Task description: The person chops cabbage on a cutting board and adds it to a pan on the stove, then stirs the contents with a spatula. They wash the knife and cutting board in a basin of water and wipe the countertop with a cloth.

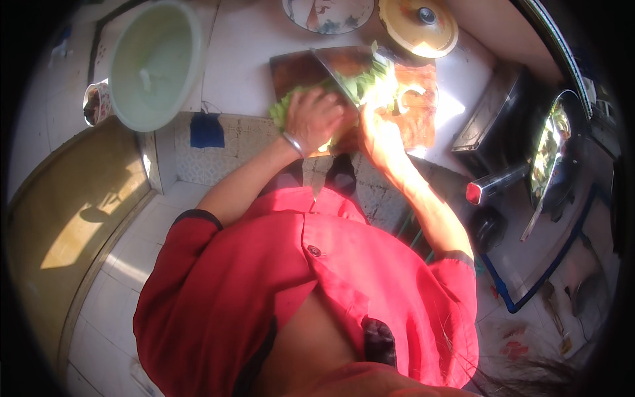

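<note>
On a wooden cutting board (419, 124) at the counter's edge lie green leafy vegetables. My right hand (379, 136) grips a kitchen knife (333, 74), whose blade slants up and left across the board. My left hand (315, 119), with a silver bracelet at the wrist, presses on leaves (280, 110) left of the blade. Cut leafy greens (372, 82) are heaped right of the blade in bright sunlight. The knife's handle is mostly hidden by my right hand.
A pale green basin (154, 74) and a patterned cup (101, 101) stand left. Behind the board are an enamel plate (327, 15) and a yellow lid (416, 30). At right, a wok (568, 159) holds food and a metal utensil.
</note>
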Demonstrator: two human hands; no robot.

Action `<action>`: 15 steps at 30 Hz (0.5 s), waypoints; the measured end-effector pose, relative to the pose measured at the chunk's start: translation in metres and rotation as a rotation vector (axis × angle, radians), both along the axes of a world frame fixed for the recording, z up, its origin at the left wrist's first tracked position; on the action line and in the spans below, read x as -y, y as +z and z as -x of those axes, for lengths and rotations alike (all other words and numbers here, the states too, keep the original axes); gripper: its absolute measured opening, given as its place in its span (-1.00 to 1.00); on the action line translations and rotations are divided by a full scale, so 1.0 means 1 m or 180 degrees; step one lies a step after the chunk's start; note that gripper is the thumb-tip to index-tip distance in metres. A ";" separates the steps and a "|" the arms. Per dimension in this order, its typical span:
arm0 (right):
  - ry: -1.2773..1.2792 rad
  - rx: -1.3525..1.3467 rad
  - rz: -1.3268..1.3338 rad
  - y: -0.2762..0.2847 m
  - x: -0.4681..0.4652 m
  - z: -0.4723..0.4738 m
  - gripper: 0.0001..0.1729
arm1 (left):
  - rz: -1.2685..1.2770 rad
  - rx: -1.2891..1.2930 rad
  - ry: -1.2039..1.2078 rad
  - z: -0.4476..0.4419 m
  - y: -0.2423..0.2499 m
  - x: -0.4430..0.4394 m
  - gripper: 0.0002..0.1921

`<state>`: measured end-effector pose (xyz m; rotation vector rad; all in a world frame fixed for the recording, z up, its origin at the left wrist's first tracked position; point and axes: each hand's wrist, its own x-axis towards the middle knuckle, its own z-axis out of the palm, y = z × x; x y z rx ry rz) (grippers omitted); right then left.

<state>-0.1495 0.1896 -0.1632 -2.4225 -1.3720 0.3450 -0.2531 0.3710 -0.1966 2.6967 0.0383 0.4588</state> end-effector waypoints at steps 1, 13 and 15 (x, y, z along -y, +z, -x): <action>-0.0057 -0.0056 -0.0059 -0.004 -0.002 -0.006 -0.52 | 0.0023 0.0040 0.0012 0.000 0.000 -0.001 -0.71; 0.0387 0.0385 0.0350 0.055 0.045 0.012 -0.52 | 0.0459 0.0280 -0.0092 0.000 0.001 -0.007 -0.75; 0.0378 0.0653 0.0202 0.043 0.035 0.015 -0.50 | 0.0510 0.0251 -0.0088 0.001 -0.002 -0.008 -0.76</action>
